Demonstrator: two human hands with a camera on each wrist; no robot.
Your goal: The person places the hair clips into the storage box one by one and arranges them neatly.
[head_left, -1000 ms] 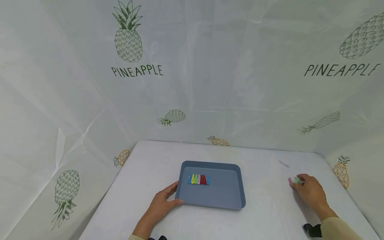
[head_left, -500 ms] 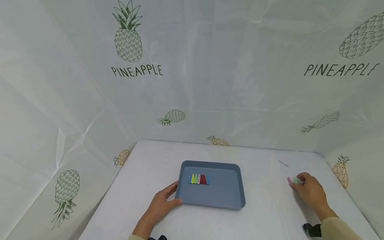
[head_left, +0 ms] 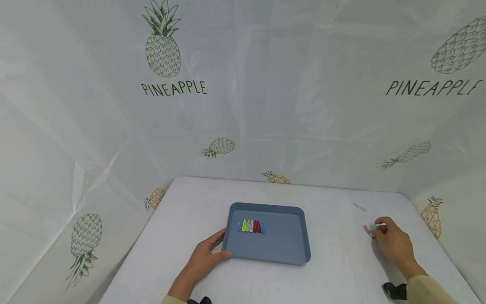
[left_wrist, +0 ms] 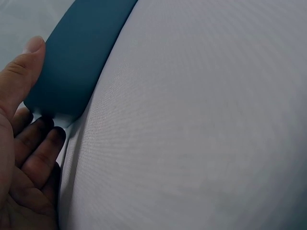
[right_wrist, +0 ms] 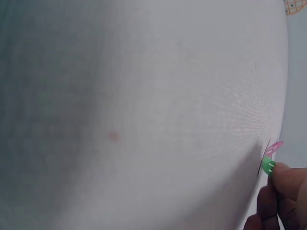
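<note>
A blue-grey tray (head_left: 273, 249) lies on the table, with a row of several colourful snap hair clips (head_left: 251, 226) in its left half. My left hand (head_left: 203, 259) holds the tray's near left corner, thumb on the front wall and fingers at the left side. In the left wrist view, that thumb (left_wrist: 26, 67) presses the outer wall. Far to the right, my right hand (head_left: 395, 242) pinches a green hair clip (right_wrist: 267, 166) between thumb and fingers. Just past it is a pink hair clip (right_wrist: 274, 148); whether it is held or lies on the table, I cannot tell.
A thin, pale strip-like thing (head_left: 359, 207) lies on the white table (head_left: 330, 278) beyond my right hand. Behind the table hangs a pale sheet (head_left: 288, 105) printed with pineapples.
The green clip has turned in my right fingers, and a white part now shows beside it. The pink clip has shifted slightly. My left hand and the tray stay in place.
</note>
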